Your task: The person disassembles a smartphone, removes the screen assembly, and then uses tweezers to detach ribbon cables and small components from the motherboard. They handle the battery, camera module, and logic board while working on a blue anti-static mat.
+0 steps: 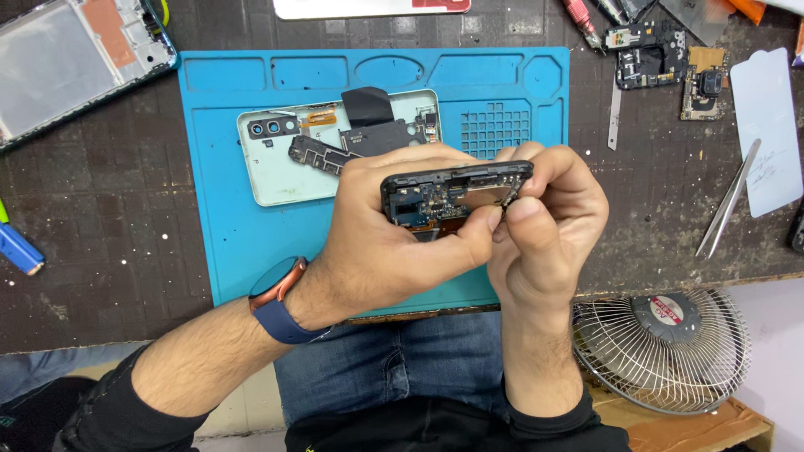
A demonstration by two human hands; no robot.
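Observation:
My left hand [394,243] grips an opened black phone body [444,191] from below, its circuit boards facing up. My right hand [544,218] pinches a small part at the phone's right end with thumb and forefinger; the part itself is mostly hidden by the fingertips. Both hands hover over the near edge of a blue repair mat [226,243]. A pale green phone back cover [276,180] lies on the mat behind my hands, with black parts and a camera strip on it. I wear a watch with a blue strap on my left wrist.
Metal tweezers [727,201] and a white screen protector [766,125] lie at right. Loose circuit boards [662,59] sit at the top right. Another phone frame [67,63] is at the top left. A small fan [670,347] stands below the table edge at right.

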